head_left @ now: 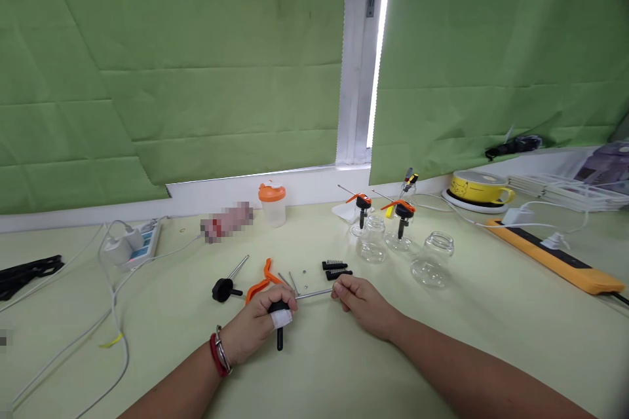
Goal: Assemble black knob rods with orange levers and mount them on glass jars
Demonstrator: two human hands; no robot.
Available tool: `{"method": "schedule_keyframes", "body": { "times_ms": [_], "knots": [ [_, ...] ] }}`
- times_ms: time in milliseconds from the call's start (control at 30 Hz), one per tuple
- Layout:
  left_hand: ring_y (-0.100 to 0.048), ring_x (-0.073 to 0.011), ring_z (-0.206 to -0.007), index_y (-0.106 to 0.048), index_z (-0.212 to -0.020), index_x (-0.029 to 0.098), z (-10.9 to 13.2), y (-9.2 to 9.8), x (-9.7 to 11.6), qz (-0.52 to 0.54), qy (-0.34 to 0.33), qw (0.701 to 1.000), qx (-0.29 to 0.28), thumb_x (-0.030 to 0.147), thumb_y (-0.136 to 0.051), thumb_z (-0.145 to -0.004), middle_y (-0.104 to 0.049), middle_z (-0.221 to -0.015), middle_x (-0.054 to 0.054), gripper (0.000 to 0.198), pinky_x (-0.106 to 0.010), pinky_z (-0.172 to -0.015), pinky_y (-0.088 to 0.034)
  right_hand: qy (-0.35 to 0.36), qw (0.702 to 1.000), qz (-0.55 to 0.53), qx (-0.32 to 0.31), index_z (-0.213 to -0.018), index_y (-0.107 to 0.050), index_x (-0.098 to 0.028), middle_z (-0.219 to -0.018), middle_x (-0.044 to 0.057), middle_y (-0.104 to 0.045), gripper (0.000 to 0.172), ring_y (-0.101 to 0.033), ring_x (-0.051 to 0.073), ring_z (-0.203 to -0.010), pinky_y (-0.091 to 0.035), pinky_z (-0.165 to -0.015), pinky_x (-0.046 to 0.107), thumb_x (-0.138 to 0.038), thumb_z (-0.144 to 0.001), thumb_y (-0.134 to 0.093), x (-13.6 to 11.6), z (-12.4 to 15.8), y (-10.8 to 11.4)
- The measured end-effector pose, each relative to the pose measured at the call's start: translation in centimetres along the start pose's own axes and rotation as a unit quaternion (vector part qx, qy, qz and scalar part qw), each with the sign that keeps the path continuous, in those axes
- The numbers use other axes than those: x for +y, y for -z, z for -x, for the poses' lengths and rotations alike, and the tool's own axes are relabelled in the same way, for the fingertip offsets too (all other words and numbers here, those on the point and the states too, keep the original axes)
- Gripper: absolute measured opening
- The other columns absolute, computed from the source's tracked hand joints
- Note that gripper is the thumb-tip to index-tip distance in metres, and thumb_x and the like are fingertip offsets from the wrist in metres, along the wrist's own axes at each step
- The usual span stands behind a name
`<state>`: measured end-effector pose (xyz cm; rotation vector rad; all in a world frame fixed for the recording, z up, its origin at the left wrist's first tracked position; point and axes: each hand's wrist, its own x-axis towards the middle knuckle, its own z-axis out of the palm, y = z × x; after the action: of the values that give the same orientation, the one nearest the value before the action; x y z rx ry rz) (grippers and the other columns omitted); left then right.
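Note:
My left hand (260,317), closed, grips a black cap piece (280,339) with a short black stem pointing down toward me. A thin metal rod (314,294) runs right from that piece. At its far end, the fingertips of my right hand (361,301) pinch the rod; whether something small is also between them is hidden. Just beyond my left hand lie orange levers (268,272), loose metal pins (293,283) and a few tiny parts. A similar black cap with a rod (223,289) rests to the left. Two black pieces with springs (337,269) lie beyond my right hand.
Open glass jars (432,262) and two assembled orange-levered caps (403,209) stand right of centre. An orange-lidded cup (272,204) is at the back. Power strips (555,252) and white cables (114,301) lie on both sides. A yellow mug (476,188) stands back right.

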<state>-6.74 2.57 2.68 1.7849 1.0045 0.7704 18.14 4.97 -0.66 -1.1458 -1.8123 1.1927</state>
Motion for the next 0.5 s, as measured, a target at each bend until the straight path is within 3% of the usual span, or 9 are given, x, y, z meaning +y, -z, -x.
{"method": "schedule_keyframes", "body": {
  "times_ms": [267, 500],
  "knots": [
    [-0.047, -0.0185, -0.091, -0.06, -0.079, 0.019, 0.07, -0.03, 0.11, 0.002, 0.001, 1.0, 0.002, 0.027, -0.059, -0.077, -0.053, -0.092, -0.004, 0.009, -0.03, -0.083, -0.037, 0.028, 0.996, -0.085, -0.015, -0.09, -0.05, -0.021, -0.077, 0.0, -0.05, 0.024, -0.042, 0.011, -0.062, -0.036, -0.058, 0.023, -0.044, -0.085, -0.047, -0.06, 0.07, -0.12],
    [-0.047, -0.0184, -0.088, -0.06, -0.078, 0.019, 0.03, -0.07, 0.29, 0.002, 0.002, 1.0, 0.006, 0.03, -0.059, -0.076, -0.053, -0.089, -0.004, 0.012, -0.031, -0.081, -0.038, 0.021, 0.997, -0.069, -0.015, -0.086, -0.05, -0.021, -0.076, 0.0, -0.051, 0.019, -0.041, 0.011, -0.061, -0.036, -0.058, 0.023, -0.04, -0.085, -0.047, 0.57, -0.06, -0.11]
  ]
}}
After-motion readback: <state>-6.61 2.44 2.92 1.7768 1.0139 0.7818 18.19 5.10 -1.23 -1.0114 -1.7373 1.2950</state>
